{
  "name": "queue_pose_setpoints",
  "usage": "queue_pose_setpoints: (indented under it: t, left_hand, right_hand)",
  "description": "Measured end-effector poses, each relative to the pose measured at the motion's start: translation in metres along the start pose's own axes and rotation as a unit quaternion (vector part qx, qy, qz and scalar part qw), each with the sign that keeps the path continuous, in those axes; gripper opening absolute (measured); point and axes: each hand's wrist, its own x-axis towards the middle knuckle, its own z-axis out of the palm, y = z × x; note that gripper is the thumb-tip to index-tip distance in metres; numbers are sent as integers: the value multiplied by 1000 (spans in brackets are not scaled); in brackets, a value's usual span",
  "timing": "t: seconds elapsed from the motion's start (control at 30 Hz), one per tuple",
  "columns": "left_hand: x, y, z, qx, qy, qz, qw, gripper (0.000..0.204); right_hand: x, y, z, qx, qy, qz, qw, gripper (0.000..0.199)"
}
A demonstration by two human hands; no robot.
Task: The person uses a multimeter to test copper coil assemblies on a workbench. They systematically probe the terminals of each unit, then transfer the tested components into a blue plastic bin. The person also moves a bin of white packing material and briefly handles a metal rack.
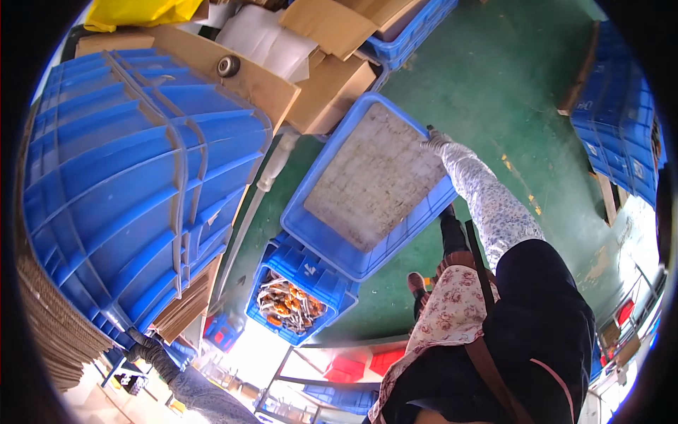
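My right hand (436,138), in a grey striped glove, grips the far right rim of a shallow blue plastic crate (296,225). The crate's inside bottom is whitish, worn and dirty, and nothing lies in it. My left hand (147,351), also gloved, is down at the lower left, closed at the bottom corner of a large ribbed blue crate (134,169); its fingertips are partly hidden. Both arms have pale patterned sleeves. Next to the shallow crate's near end is a smaller blue crate (296,261) filled with metal and orange parts.
Cardboard boxes (335,92) and white sheets (268,42) are at the back, beside a yellow bag (141,13). More blue crates (614,116) stand at the far right over the green floor (487,78). Shelving with red bins (346,367) is at the bottom.
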Motion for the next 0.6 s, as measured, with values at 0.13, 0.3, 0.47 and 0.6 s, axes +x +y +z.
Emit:
queue_pose_setpoints:
  t: [0.13, 0.3, 0.47, 0.6]
  left_hand:
    - [1, 12, 3, 3, 1, -7, 1000, 79]
    - [0, 16, 2, -3, -2, -26, 1000, 80]
    - [-6, 15, 0, -4, -11, -52, 999, 82]
    - [-5, -16, 9, -153, 11, 67, 986, 77]
  right_hand:
    - [53, 16, 15, 50, 31, -41, 997, 64]
    - [36, 8, 12, 74, 1, 14, 997, 69]
    - [-76, -24, 4, 186, 70, -232, 952, 78]
    - [-216, -88, 2, 115, 28, -202, 972, 84]
